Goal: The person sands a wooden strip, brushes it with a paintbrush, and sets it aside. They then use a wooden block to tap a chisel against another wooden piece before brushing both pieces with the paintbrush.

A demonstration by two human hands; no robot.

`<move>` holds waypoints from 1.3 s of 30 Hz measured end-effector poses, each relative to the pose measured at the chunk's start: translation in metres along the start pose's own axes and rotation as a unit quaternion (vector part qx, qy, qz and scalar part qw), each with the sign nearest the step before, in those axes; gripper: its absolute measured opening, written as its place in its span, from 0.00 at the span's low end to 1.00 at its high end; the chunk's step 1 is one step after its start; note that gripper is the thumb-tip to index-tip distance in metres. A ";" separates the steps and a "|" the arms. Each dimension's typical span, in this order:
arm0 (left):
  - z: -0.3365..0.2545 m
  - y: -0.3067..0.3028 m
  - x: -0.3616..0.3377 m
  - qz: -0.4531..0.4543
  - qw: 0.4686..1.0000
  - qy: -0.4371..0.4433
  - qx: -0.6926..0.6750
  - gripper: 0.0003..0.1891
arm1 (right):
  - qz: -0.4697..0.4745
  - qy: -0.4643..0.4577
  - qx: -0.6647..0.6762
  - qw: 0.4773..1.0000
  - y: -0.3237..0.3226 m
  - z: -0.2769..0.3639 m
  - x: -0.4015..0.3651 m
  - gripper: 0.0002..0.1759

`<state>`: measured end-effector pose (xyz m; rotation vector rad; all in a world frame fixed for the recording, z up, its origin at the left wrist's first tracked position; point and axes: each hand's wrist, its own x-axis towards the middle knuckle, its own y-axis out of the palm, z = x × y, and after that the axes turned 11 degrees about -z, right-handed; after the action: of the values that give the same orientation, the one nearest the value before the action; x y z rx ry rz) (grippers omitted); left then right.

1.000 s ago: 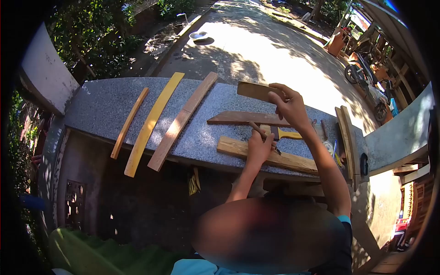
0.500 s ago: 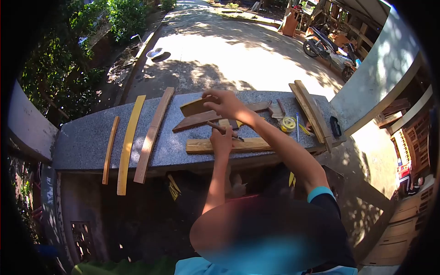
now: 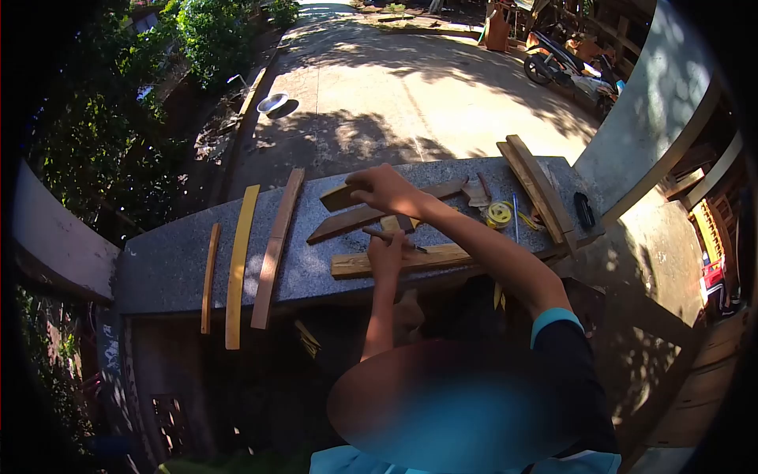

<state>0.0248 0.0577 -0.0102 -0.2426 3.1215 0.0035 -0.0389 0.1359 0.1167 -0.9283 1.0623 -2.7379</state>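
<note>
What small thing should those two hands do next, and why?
I'd probably have the right hand lay the short board down and let go. Its fingers hold one end of that board, while the left hand already grips a slim tool over the thick timber, which neither hand seems to steady.

out past the bench point(image 3: 181, 261), a pale round bowl point(image 3: 272, 103) sits on the sunlit pavement point(image 3: 355, 107), with a dark shadow just beside it. leafy shrubs point(image 3: 212, 43) crowd the left, near a thin bent pipe point(image 3: 237, 78). over on the far right i can see a motorbike point(image 3: 564, 71), with an upright brown panel point(image 3: 497, 31) near it. closer to me, a pale pillar point(image 3: 659, 99) rises beyond the bench's right end, where a small black object point(image 3: 584, 211) lies, too small to make out.
</note>
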 end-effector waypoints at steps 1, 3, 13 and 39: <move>-0.007 -0.001 -0.001 0.011 1.000 0.011 -0.003 0.12 | 0.004 -0.011 -0.007 1.000 -0.002 -0.004 0.002 0.16; -0.013 -0.003 -0.003 0.030 0.999 -0.012 -0.003 0.11 | 0.011 -0.033 -0.022 0.999 -0.004 -0.006 0.006 0.17; -0.011 0.003 0.005 0.067 0.996 -0.051 -0.022 0.12 | -0.202 0.221 0.209 0.931 -0.047 -0.014 -0.013 0.19; -0.011 0.004 0.002 0.078 0.994 -0.058 -0.041 0.13 | 0.053 0.025 0.037 0.998 -0.030 -0.051 0.009 0.15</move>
<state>0.0218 0.0616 0.0006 0.0014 3.0175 0.1421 -0.0701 0.1861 0.1106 -0.7743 0.9789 -2.7060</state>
